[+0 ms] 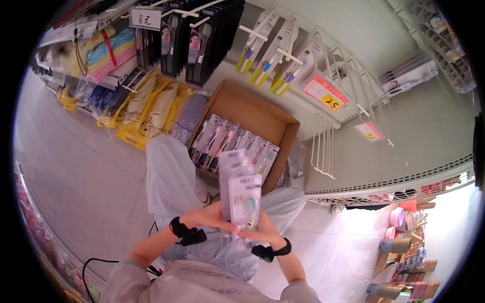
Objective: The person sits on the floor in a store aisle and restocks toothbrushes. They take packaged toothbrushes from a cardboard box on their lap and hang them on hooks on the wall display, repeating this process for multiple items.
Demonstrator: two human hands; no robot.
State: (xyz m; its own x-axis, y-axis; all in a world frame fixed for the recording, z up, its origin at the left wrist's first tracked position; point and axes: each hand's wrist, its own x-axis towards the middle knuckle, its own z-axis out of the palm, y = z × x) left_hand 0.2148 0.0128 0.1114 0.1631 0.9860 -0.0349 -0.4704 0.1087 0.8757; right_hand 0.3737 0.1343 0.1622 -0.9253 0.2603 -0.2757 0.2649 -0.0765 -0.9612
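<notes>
My left hand grips the left side of a stack of packaged toothbrushes, held upright above my lap. My right hand is closed around the lower right part of the front toothbrush package, a clear blister with a green-and-white brush head showing. The hands nearly meet at the lower edge of the packs, and some fingers are hidden behind them. Just beyond, an open cardboard box on the floor holds a row of similar packaged toothbrushes, standing partly tilted along its near side.
Packaged toothbrushes and black packs hang from hooks above. Bare hooks jut out at the right. Yellow plastic packages lie left of the box. My bent knees flank the hands. A black cable runs at the lower left.
</notes>
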